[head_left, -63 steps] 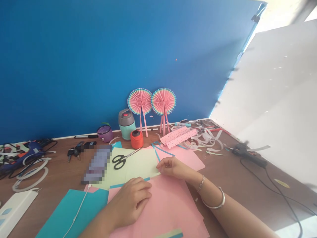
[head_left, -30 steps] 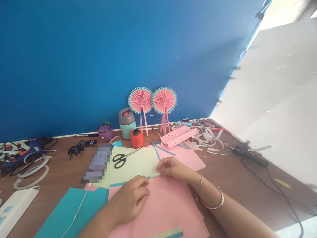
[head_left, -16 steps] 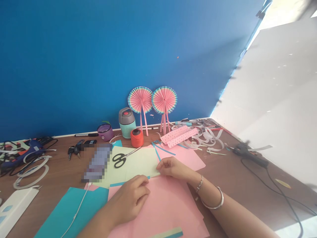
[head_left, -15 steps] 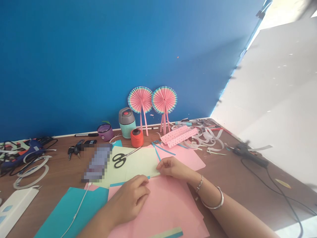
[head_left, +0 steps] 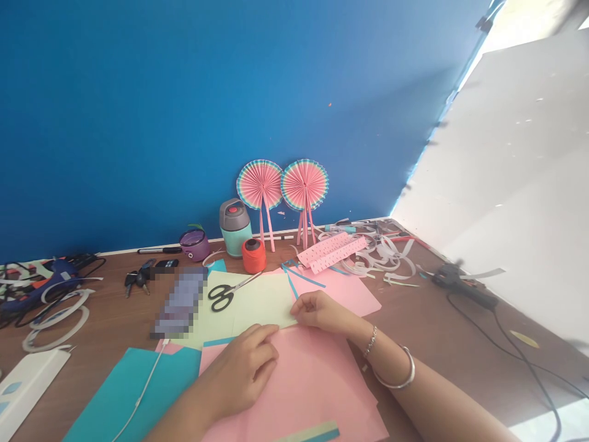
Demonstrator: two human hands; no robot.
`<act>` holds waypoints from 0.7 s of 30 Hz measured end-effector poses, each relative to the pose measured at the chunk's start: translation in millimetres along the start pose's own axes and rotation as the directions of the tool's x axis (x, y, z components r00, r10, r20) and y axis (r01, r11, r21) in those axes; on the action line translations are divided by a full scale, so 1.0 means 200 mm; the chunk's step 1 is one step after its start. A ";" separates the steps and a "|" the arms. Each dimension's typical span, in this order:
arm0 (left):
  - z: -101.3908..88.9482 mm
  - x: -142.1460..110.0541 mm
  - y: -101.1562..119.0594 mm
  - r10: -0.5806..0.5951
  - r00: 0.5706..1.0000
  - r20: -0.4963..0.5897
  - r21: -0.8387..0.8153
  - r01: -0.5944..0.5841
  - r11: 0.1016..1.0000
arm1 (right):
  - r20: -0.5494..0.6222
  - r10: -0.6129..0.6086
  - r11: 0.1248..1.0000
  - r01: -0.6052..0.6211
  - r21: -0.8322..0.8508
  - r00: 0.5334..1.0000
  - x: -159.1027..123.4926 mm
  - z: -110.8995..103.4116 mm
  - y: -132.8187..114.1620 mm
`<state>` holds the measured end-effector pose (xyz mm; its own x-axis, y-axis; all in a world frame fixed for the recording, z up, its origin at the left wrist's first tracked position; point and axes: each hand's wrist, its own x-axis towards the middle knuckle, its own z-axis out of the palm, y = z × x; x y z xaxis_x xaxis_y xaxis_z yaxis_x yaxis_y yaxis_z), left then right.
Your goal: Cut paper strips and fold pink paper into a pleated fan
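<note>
A pink sheet of paper (head_left: 317, 374) lies before me, a blue strip (head_left: 218, 341) along its far edge. My left hand (head_left: 243, 368) rests on this sheet, fingers bent and a little apart, fingertips at the far edge. My right hand (head_left: 322, 312) is at the same edge, further right, thumb and forefinger pinched together. Whatever is between them is hidden. A pale strip edge shows between the hands. Beyond them lies a pale green sheet (head_left: 262, 298) with black-handled scissors (head_left: 223, 296) on it. A green and blue striped strip (head_left: 317, 433) lies near the front.
Two pleated pink paper fans (head_left: 260, 184) lean on the blue wall. A flask (head_left: 236, 230), a red thread spool (head_left: 254, 256) and a purple pot (head_left: 194, 245) stand at the back. A phone (head_left: 181, 301), a teal sheet (head_left: 133, 387), paper scraps (head_left: 391, 258) and a glue gun (head_left: 464, 285) lie around.
My left fingertips have shifted slightly right along the far edge, and the bit of blue strip beside them no longer shows. My right hand has hardly moved.
</note>
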<state>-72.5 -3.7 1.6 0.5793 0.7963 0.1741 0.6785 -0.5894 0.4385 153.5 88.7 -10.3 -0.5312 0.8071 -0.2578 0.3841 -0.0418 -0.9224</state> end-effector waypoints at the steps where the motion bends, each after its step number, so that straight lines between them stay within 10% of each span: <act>1: 0.00 0.00 0.00 -0.003 1.000 0.000 0.003 0.003 1.000 | -0.002 -0.002 1.000 0.002 -0.006 1.000 0.00 0.00 0.00; 21: -0.02 0.01 0.03 0.015 1.000 0.020 0.004 -0.015 1.000 | -0.007 -0.004 1.000 0.004 -0.023 1.000 0.01 0.01 0.02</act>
<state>-68.1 -5.3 7.9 0.5983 0.7845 0.1631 0.6712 -0.6019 0.4327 152.3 89.8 -14.7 -0.5277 0.8112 -0.2520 0.3994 -0.0249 -0.9165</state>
